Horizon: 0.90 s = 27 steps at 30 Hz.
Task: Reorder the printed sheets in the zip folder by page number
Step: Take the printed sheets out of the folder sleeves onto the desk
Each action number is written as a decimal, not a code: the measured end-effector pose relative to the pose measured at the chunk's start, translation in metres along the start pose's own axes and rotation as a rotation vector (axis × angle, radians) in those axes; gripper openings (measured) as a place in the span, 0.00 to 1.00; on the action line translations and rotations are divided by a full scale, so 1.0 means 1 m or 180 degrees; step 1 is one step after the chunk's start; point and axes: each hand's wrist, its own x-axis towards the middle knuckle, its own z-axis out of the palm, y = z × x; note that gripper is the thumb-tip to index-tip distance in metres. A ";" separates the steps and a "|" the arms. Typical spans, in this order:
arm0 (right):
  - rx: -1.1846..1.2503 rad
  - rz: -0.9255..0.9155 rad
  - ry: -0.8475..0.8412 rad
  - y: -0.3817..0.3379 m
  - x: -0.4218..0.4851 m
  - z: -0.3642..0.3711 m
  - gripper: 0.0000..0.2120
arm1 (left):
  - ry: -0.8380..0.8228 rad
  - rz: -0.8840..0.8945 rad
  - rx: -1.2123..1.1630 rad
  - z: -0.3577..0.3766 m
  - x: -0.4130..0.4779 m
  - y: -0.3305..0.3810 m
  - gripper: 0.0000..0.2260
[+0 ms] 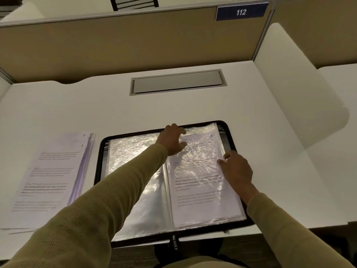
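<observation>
The black zip folder (100, 151) lies open on the white desk, its clear plastic sleeves spread left and right. The left sleeve (135, 151) looks empty. In the right sleeve sits a printed sheet (201, 180) marked 3 at its top corner. My left hand (172, 140) reaches across to the top of that right sleeve, its fingers at the sleeve's upper edge. My right hand (237, 169) rests on the sleeve's right edge, fingers loosely curved. A stack of loose printed sheets (52, 176) lies on the desk left of the folder, with handwritten numbers at the top.
A grey cable hatch (177, 83) is set into the desk behind the folder. Tan partition walls (135, 45) enclose the desk, with a blue 112 sign (241, 12) at the top right. The folder's zip pull (174, 241) hangs over the desk's front edge.
</observation>
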 end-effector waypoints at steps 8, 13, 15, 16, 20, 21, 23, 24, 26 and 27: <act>0.0209 -0.0587 0.0290 0.015 -0.002 -0.006 0.10 | 0.0095 -0.0250 -0.0427 0.001 0.024 0.018 0.22; 0.0305 -0.0946 0.0573 0.023 -0.012 -0.003 0.06 | -0.0120 -0.0427 -0.0667 0.000 0.038 0.025 0.23; 0.0333 -0.1160 0.0651 0.023 -0.015 -0.002 0.07 | -0.0174 -0.0440 -0.0726 -0.001 0.042 0.027 0.22; 0.0352 -0.1215 0.0653 0.023 -0.016 -0.002 0.08 | -0.0145 -0.0427 -0.0716 -0.001 0.044 0.028 0.19; 0.0446 -0.1178 0.0601 0.024 -0.013 -0.004 0.04 | 0.0214 -0.0385 -0.0711 -0.005 0.048 0.028 0.05; 0.0483 -0.1141 0.0584 0.024 -0.011 -0.004 0.03 | 0.0283 -0.0354 -0.0662 -0.006 0.049 0.028 0.04; 0.0579 -0.1035 0.0531 0.024 -0.008 -0.003 0.02 | 0.0377 -0.0278 -0.0479 -0.008 0.052 0.025 0.04; 0.0622 -0.0986 0.0502 0.024 -0.006 -0.003 0.02 | 0.0391 -0.0250 -0.0411 -0.009 0.053 0.024 0.04; 0.0713 -0.0897 0.0465 0.025 -0.004 -0.001 0.02 | 0.0319 -0.0196 -0.0393 -0.012 0.055 0.023 0.04; 0.0751 -0.0858 0.0444 0.025 -0.003 -0.001 0.02 | 0.0260 -0.0169 -0.0433 -0.014 0.054 0.024 0.05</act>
